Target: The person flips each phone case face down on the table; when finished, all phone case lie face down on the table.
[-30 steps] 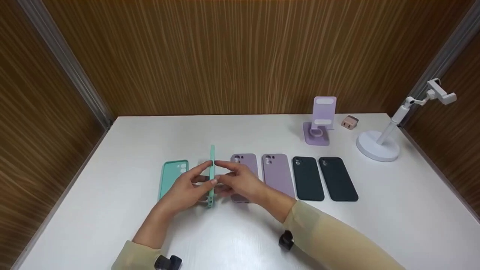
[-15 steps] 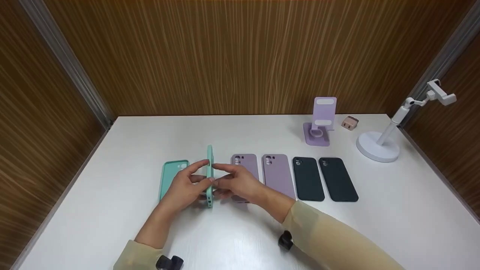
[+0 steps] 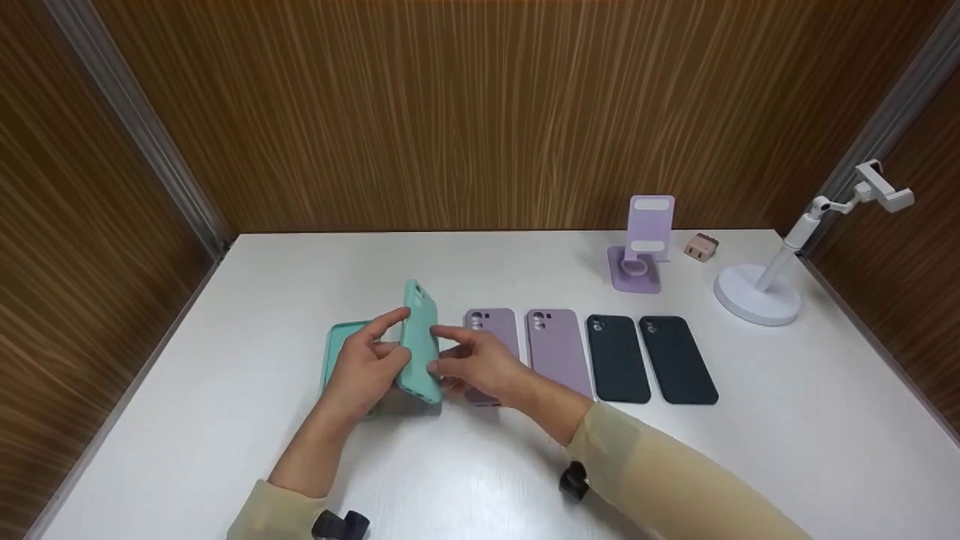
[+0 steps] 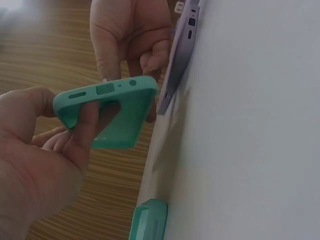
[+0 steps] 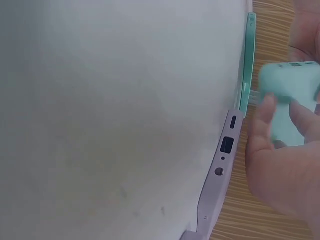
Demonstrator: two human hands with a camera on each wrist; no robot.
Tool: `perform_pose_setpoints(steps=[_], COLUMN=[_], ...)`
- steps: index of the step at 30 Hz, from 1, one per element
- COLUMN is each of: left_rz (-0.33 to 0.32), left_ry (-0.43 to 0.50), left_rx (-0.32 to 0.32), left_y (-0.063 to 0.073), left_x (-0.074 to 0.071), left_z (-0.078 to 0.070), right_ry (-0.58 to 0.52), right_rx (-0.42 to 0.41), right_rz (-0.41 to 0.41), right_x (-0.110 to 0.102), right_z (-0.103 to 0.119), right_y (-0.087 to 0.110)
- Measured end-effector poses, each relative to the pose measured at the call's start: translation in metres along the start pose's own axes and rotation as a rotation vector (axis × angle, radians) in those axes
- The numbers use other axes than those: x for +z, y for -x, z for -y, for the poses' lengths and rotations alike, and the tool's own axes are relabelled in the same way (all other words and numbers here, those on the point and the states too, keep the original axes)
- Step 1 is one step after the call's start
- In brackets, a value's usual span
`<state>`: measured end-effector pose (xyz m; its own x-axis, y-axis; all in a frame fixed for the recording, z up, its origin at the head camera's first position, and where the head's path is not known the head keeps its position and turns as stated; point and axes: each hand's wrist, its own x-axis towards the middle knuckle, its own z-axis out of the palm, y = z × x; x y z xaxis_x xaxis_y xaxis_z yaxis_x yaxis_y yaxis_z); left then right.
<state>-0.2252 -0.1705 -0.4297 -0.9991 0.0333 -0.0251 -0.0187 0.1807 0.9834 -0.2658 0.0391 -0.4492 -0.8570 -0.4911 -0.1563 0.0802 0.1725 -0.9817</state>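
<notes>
A mint green phone case (image 3: 421,341) is held raised and tilted above the table, its outer back partly facing the head camera. My left hand (image 3: 363,376) grips its left edge; in the left wrist view some fingers reach inside the hollow case. At the right edge, my right hand (image 3: 480,365) holds it with thumb and index fingertip, the other fingers partly hidden behind. A second mint phone case (image 3: 343,332) lies on the table, inner side up, mostly covered by the left hand. Beside the right hand lies a light purple phone case (image 3: 495,322), partly covered.
Another purple phone case (image 3: 556,352) and two dark phone cases (image 3: 617,360) (image 3: 679,360) continue the row rightward. Behind stand a purple phone stand (image 3: 649,225), a pink charger (image 3: 701,247) and a white phone holder (image 3: 757,294). Wood panels (image 3: 480,112) bound the white table (image 3: 300,270).
The held mint case was edge-on to the head camera; it has turned so its back shows, and its top has shifted slightly left. The left hand has moved a little left with it.
</notes>
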Motion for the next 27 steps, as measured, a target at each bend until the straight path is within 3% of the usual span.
perform_pose_setpoints(steps=[5, 11, 21, 27], left_rz=[-0.032, -0.044, -0.046, -0.050], left_ry=[0.079, 0.108, -0.006, -0.074], left_rx=[0.012, 0.019, -0.019, -0.015], left_y=[0.001, -0.001, -0.008, -0.009], left_x=[0.000, -0.002, -0.004, -0.003], left_z=[-0.002, 0.002, 0.012, 0.016], right_ry=[-0.006, -0.044, 0.015, 0.056], right_rx=[-0.003, 0.003, 0.023, 0.037], right_rz=[-0.040, -0.089, -0.162, -0.163], right_x=[-0.004, -0.009, -0.014, -0.018], right_z=[0.002, 0.005, 0.006, 0.008], right_y=[-0.001, -0.002, -0.005, -0.005])
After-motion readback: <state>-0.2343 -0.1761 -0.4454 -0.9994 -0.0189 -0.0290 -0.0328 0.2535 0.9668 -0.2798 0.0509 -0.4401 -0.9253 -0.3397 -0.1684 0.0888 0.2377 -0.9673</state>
